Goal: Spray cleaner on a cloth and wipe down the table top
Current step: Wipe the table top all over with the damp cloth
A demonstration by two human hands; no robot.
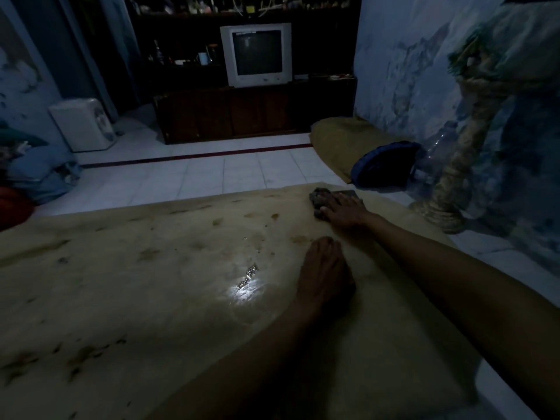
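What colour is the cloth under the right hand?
The cloth under the right hand looks dark grey-brown; only the dim head view shows it.

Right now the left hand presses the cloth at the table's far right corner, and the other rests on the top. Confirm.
Wrong hand: the right hand presses the cloth at the far right corner of the table; the left hand rests on the top. The head view shows it.

One wide head-worn view looks forward and down, close over the bench [136, 268]. It faces across the floor [212, 174] to a TV [256, 54] far off at 12 o'clock.
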